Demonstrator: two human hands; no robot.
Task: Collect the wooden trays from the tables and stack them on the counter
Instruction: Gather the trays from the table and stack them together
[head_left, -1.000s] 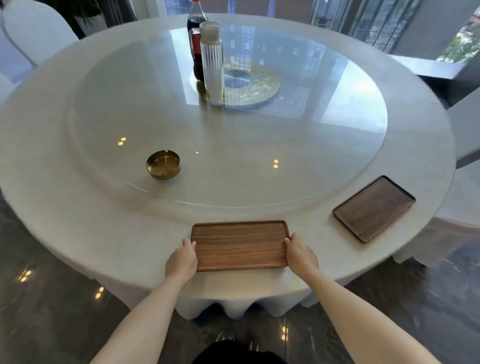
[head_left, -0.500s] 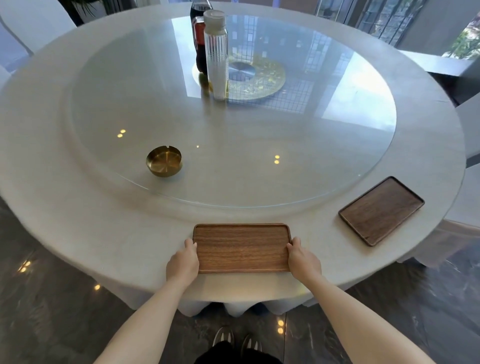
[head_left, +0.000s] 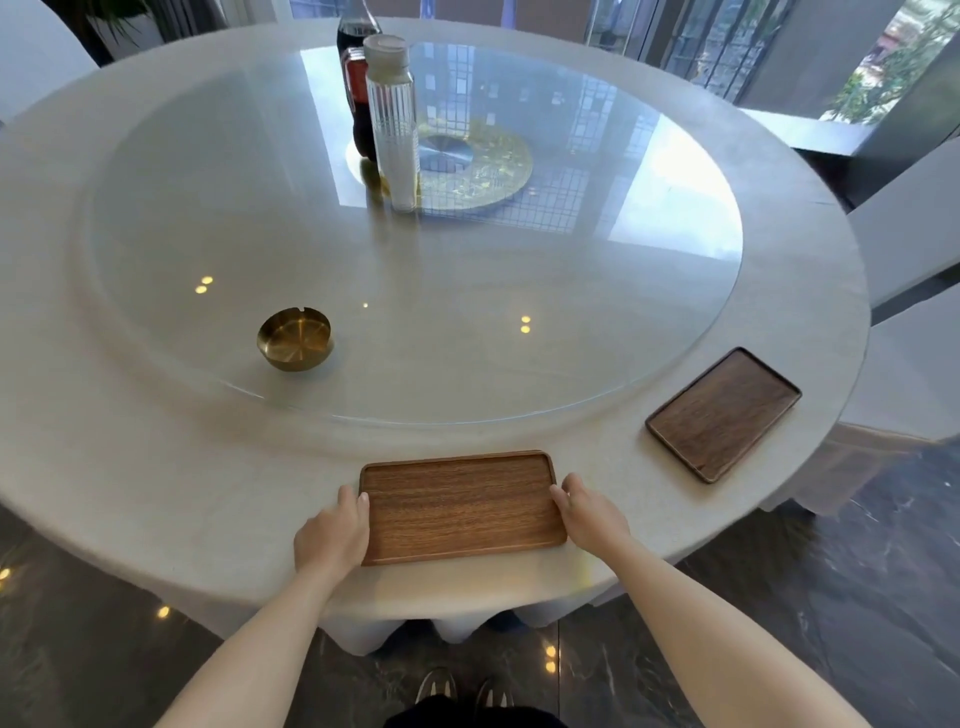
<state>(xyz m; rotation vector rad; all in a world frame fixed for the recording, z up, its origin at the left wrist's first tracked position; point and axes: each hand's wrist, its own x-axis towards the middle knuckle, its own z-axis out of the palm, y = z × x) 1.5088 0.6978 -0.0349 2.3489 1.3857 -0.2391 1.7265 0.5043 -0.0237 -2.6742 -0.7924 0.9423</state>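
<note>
A light-brown wooden tray (head_left: 460, 506) lies flat on the near edge of the round white table (head_left: 156, 467). My left hand (head_left: 332, 535) grips its left short edge, thumb on the rim. On the opposite short edge my right hand (head_left: 589, 512) holds on with its fingers curled against the rim. A second, darker wooden tray (head_left: 723, 413) lies at an angle on the table's right edge, apart from both hands.
A glass turntable (head_left: 467, 291) covers the table's middle and carries a brass ashtray (head_left: 294, 339), a clear ribbed bottle (head_left: 393, 119) and a dark soda bottle (head_left: 356, 78). White covered chairs (head_left: 914, 260) stand at the right. The floor is dark and glossy.
Both hands stay on the near tray's two short edges and the tray still lies on the table. My head has shifted slightly, so the view has moved a little.
</note>
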